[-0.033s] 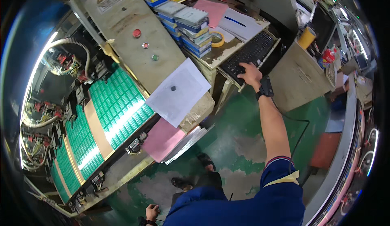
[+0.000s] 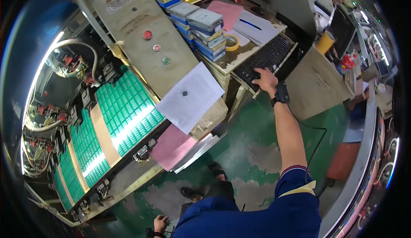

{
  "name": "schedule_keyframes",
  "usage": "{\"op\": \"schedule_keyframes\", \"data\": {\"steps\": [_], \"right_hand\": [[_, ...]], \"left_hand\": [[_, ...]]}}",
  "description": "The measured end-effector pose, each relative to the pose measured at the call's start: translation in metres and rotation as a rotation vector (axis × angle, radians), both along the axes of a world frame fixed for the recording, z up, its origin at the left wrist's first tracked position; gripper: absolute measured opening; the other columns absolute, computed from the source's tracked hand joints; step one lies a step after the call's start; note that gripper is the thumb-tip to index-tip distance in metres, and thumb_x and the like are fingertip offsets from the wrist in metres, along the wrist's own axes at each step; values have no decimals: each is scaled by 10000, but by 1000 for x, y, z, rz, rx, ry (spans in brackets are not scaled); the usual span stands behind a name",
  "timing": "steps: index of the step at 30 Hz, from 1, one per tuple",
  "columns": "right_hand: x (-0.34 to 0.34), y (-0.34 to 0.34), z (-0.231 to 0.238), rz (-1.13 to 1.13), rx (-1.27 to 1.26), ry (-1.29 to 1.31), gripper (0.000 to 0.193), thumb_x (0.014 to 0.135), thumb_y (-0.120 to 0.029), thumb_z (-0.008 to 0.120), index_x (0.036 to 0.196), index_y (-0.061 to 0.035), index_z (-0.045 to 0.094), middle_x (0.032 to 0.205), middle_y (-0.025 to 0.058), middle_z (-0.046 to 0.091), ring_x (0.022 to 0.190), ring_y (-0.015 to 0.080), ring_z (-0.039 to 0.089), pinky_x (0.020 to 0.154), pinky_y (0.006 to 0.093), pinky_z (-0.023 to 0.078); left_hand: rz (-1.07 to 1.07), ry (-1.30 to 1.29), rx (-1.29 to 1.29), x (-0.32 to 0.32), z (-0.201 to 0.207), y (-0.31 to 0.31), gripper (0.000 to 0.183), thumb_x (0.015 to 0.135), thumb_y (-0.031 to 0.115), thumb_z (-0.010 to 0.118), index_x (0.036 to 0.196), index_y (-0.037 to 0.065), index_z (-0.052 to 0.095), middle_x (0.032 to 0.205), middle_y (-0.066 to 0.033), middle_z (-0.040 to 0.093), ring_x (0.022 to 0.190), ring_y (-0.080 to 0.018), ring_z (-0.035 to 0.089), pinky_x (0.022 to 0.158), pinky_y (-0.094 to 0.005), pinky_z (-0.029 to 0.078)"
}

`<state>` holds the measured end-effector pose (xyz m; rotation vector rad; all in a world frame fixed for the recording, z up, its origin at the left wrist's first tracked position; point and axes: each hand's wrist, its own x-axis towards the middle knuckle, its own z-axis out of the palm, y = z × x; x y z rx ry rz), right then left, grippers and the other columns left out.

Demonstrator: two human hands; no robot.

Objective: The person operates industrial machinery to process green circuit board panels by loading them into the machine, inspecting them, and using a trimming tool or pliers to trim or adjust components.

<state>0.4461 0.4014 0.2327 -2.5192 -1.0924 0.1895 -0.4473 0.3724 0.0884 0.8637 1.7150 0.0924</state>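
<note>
keyboard (image 2: 264, 58): black keys, black body
wrist strap (image 2: 281, 95): black
sleeve (image 2: 295, 182): dark blue, red-and-white trim band
floor (image 2: 252, 152): green paint, worn to grey patches
tape roll (image 2: 231, 43): yellow
paper sheet (image 2: 188, 97): white, one small dark spot
folder (image 2: 171, 147): pink
trays (image 2: 126, 109): bright green grid
panel buttons (image 2: 147, 35): red, red-ringed, green on beige

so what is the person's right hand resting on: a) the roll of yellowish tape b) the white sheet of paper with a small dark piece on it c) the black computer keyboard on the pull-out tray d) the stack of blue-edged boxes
c: the right hand lies on the black computer keyboard on the pull-out tray, apart from the roll of yellowish tape further back on the desk.
</note>
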Motion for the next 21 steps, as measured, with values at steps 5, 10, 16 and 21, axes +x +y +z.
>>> {"op": "schedule_keyframes", "data": {"steps": [5,10,16,21], "right_hand": [[-24,9,43,13,-65,-84,462,784,-251,793,1188,-68,662,1106,196,622,979,353,633,828,425,520],[-169,56,42,-50,708,100,186,861,-153,672,979,-9,674,902,183,654,812,290,653,714,383,496],[-402,92,-4,616,379,763,194,863,-153,694,936,24,667,847,151,658,744,225,630,688,341,491],[-563,117,-46,768,63,1031,204,871,-145,700,999,13,696,920,115,702,818,193,660,744,311,515]], "left_hand": [[137,-70,-92,-13,-17,-21,118,879,-34,664,929,-50,558,680,-106,573,548,-186,556,475,-332,443],[270,-183,-1,-44,-21,-42,152,859,-45,674,956,-47,557,727,-121,595,553,-188,562,477,-331,454],[-158,176,432,-34,13,32,318,846,202,689,1033,-38,596,692,-101,634,586,-207,585,563,-380,497],[126,206,739,-74,23,138,418,828,139,693,1202,-21,596,1056,-162,681,969,-238,644,863,-348,508]]}}
